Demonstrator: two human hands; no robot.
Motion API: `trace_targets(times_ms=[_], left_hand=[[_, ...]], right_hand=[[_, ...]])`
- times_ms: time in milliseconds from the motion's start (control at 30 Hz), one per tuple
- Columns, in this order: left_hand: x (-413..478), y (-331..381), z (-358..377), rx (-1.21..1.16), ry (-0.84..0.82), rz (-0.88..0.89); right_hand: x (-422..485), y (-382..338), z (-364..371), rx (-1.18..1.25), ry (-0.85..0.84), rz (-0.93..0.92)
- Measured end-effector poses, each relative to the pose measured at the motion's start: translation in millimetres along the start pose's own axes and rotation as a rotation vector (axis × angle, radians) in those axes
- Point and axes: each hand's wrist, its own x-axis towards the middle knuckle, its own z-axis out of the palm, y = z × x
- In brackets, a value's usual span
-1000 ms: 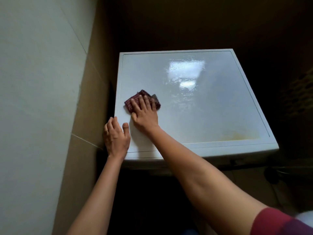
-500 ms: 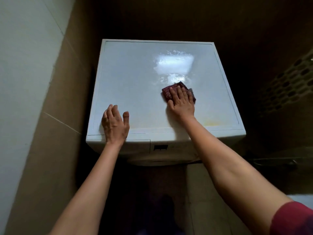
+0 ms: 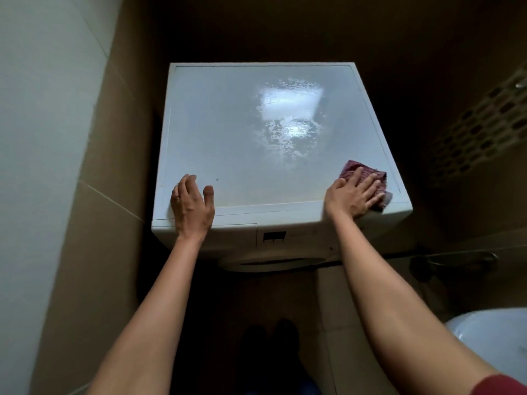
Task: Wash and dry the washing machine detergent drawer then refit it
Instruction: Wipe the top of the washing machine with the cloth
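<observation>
The white washing machine (image 3: 256, 155) fills the middle of the frame, its wet top reflecting light. The detergent drawer (image 3: 233, 234) sits closed in the machine's front panel, at the lower left of the machine, left of the small dark display (image 3: 274, 236). The left grip (image 3: 192, 206) lies wide and flat on the top's lower left corner, just above the drawer. The right grip (image 3: 352, 195), fingers straight, presses a maroon cloth (image 3: 351, 168) onto the top's lower right corner.
</observation>
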Motion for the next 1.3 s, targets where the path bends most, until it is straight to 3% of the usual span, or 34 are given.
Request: trace_targets(times_ms=[167, 400, 533, 633, 933, 1167, 1300], left_hand=[[0, -25, -13, -0.013, 0.05, -0.023], [-1, -46, -31, -0.142, 0.15, -0.205], [-6, -48, -33, -0.075, 0.16, -0.216], [-8, -35, -27, -0.06, 0.15, -0.163], [-7, 49, 14, -0.027, -0.021, 0.111], [16, 58, 30, 0.006, -0.026, 0.136], [35, 48, 30, 0.038, -0.015, 0.122]], right_hand=[[-91, -65, 29, 0.007, -0.119, -0.29], [-198, -135, 45, 0.0, -0.408, -0.723], [-215, -134, 47, -0.058, -0.403, -1.042], [-194, -113, 46, -0.093, -0.321, -1.182], [-57, -16, 12, -0.129, -0.22, -0.737], [74, 39, -13, -0.184, -0.119, -0.362], [119, 14, -12, -0.086, -0.081, -0.204]])
